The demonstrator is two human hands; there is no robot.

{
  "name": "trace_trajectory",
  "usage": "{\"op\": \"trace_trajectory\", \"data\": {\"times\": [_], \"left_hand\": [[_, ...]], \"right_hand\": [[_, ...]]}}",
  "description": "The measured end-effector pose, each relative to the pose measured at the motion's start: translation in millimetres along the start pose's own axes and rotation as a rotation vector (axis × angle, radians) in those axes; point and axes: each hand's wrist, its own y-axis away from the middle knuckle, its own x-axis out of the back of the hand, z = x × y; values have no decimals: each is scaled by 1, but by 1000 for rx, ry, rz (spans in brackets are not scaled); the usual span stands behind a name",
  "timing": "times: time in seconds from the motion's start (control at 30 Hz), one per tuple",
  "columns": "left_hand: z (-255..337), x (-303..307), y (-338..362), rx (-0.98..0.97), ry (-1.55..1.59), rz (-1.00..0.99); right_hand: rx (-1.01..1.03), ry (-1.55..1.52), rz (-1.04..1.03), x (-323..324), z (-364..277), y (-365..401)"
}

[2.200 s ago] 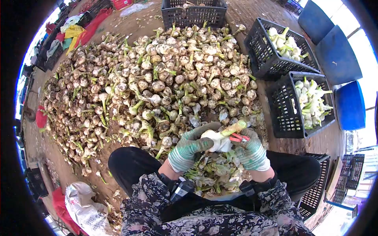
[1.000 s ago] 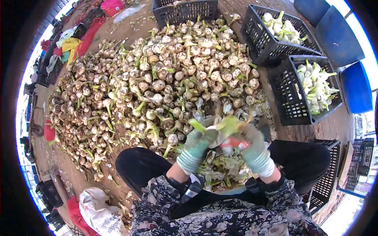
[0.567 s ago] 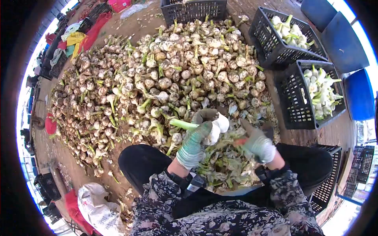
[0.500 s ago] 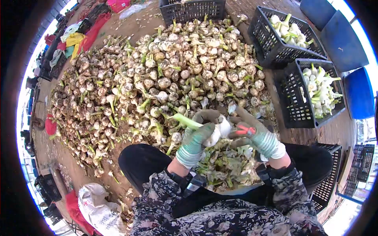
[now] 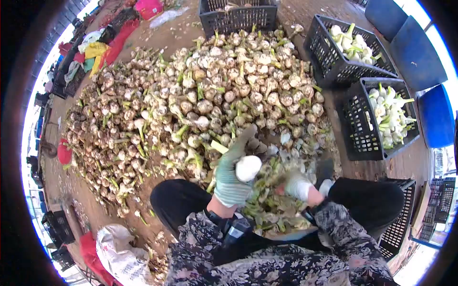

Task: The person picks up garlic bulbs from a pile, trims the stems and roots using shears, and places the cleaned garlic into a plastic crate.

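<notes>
My left hand [image 5: 231, 177], in a green and white glove, is wrapped round a peeled white garlic bulb [image 5: 248, 168] with its cut green stem [image 5: 219, 147] sticking out to the upper left. My right hand [image 5: 294, 186], gloved and smeared by motion, is low over the heap of husks and leaves [image 5: 269, 205] between my knees. Something red shows at its fingers, too blurred to name. Beyond my hands spreads a large pile of unpeeled garlic [image 5: 191, 102].
Two black crates of peeled garlic stand at the right, one farther [image 5: 329, 59] and one nearer [image 5: 358, 119]. Another black crate [image 5: 238, 20] is behind the pile. Blue containers [image 5: 435, 114] are at the far right. A white sack [image 5: 121, 255] lies at the lower left.
My right hand has moved away from the bulb, down over the husks. My left hand has turned upright with the bulb still in it. The view has shifted slightly.
</notes>
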Motion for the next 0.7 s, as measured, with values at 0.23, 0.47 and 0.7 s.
{"op": "trace_trajectory", "data": {"times": [0.23,0.47,0.7], "left_hand": [[2,20,-9,155,302,-158],[-15,22,-4,65,26,-26],[-12,37,-15,242,-181,135]], "right_hand": [[605,-1525,516,118,-13,66],[601,-1243,751,134,-57,79],[665,-908,912,129,-38,80]]}}
